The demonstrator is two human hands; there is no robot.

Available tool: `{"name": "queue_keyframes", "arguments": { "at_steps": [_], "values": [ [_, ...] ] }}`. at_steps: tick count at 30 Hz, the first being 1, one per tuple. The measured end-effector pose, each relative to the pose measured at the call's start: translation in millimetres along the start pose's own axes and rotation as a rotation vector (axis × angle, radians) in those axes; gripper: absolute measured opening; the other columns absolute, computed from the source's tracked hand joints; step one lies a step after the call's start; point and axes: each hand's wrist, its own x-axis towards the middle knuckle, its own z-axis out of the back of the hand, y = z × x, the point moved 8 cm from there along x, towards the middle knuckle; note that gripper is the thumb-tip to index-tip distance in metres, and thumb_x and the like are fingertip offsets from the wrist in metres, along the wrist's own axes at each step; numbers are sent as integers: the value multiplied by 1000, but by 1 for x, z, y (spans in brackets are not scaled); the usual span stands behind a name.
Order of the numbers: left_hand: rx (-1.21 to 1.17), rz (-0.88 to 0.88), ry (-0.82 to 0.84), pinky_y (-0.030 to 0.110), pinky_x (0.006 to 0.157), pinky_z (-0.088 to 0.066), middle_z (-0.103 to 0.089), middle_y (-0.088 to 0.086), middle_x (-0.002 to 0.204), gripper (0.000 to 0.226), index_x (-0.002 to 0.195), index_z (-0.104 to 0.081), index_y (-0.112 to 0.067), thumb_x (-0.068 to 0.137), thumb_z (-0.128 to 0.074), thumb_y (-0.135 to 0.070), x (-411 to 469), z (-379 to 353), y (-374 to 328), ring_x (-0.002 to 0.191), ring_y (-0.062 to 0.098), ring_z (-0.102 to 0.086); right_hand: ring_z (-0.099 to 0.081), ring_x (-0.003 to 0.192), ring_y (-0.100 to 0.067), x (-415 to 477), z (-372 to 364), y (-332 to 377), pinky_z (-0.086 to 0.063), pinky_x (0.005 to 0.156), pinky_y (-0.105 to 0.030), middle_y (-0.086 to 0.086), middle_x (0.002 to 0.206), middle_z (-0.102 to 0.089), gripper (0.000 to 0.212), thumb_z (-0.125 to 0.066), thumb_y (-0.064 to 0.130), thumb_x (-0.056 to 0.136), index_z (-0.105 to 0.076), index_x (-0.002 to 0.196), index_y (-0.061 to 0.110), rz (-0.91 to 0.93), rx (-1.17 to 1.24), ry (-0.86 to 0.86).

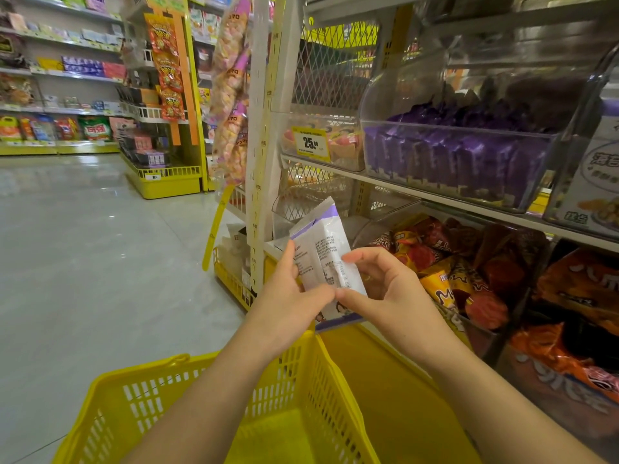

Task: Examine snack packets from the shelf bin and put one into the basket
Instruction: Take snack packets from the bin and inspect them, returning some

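Note:
I hold a white and purple snack packet [326, 249] upright in front of me, its printed back side facing me. My left hand [289, 298] grips its left edge. My right hand [385, 289] pinches its right edge between thumb and fingers. A second packet seems to sit behind the first; I cannot tell for sure. The yellow plastic basket [187, 393] hangs just below my forearms with nothing visible inside. The clear shelf bin [462, 162] full of purple packets stands on the shelf up and to the right of my hands.
Bins of orange and red snack bags [469, 262] fill the lower shelf to the right. A yellow price tag [310, 144] marks a neighbouring bin. Hanging snack strips [231, 95] and yellow shelving [167, 175] line the aisle; grey tiled floor [83, 246] lies left.

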Motion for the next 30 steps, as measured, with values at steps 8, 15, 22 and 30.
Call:
{"name": "queue_keyframes", "arguments": {
  "at_steps": [8, 15, 22, 30],
  "values": [
    [28, -42, -79, 48, 86, -57, -65, -12, 124, 91, 144, -28, -50, 63, -60, -27, 0, 9, -1, 103, 11, -68, -67, 98, -7, -3, -8, 7, -57, 81, -35, 12, 108, -68, 39, -75, 3, 79, -58, 106, 23, 33, -130, 39],
    [-113, -82, -162, 39, 69, -61, -76, -13, 94, 49, 117, -50, -48, 80, -49, -17, 4, 27, 2, 87, 16, -74, -67, 91, -6, -6, -17, 12, -55, 62, -19, 12, 108, -67, 39, -75, 1, 78, -60, 106, 23, 51, -95, 50],
    [-156, -90, -147, 30, 61, -59, -77, -7, 91, 42, 114, -49, -47, 94, -47, -11, 7, 29, 2, 84, 20, -75, -66, 93, -5, -6, -16, 12, -59, 73, -29, 13, 109, -67, 39, -76, 5, 79, -59, 107, 26, 59, -142, 33],
    [-173, 56, -46, 45, 75, -61, -69, -7, 113, 29, 128, -46, -44, 99, -48, -39, -7, 18, -7, 97, 16, -71, -66, 98, -7, -14, -12, 17, -57, 81, -37, 12, 110, -68, 45, -76, 7, 78, -56, 114, 26, 75, -181, 3]
  ]
}}
